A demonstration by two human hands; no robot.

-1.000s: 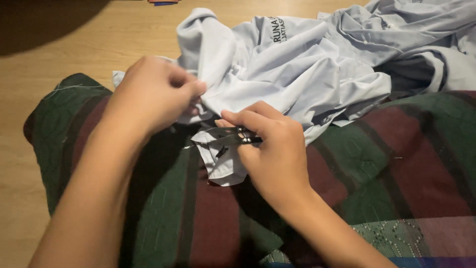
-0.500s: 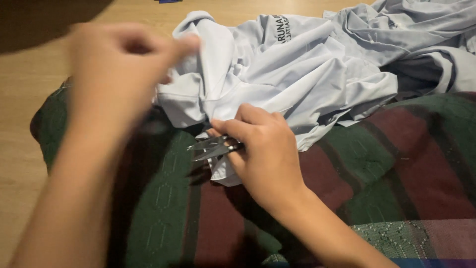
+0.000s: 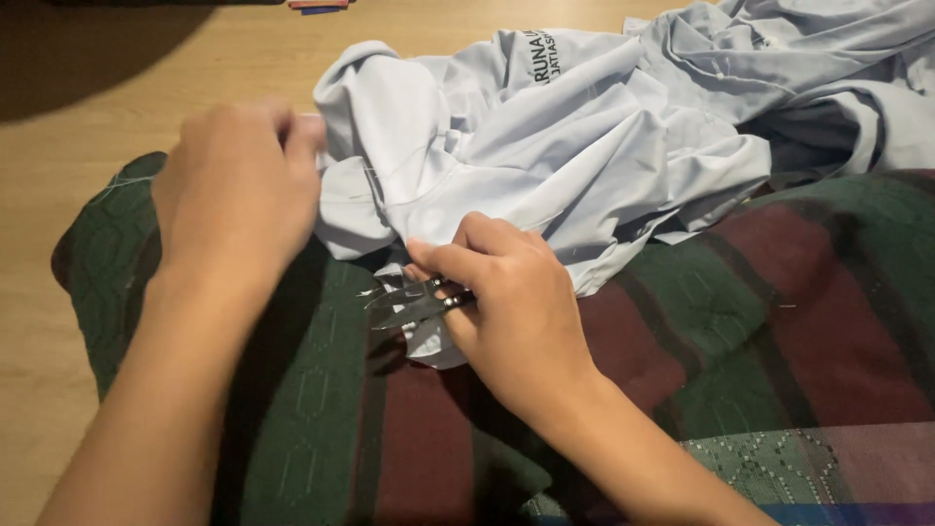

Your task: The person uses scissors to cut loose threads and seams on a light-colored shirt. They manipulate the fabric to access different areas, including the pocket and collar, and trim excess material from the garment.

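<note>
A crumpled light grey shirt (image 3: pixel 584 136) lies across a green and maroon striped quilt (image 3: pixel 760 321) on my lap. My right hand (image 3: pixel 506 302) holds small black thread snips (image 3: pixel 414 302), blades pointing left, and rests on the shirt's lower edge. My left hand (image 3: pixel 234 195) hovers at the shirt's left edge with its fingers curled; it looks blurred, and its fingertips pinch something too small to make out, perhaps a thread or the cloth edge.
A wooden floor (image 3: pixel 117 88) spreads to the left and behind. A small red and blue object (image 3: pixel 317 5) lies at the top edge. More grey cloth (image 3: pixel 828 58) bunches at the upper right.
My left hand lifted up and left away from the shirt, then came back down toward its left edge. The right hand with the snips stayed nearly still.
</note>
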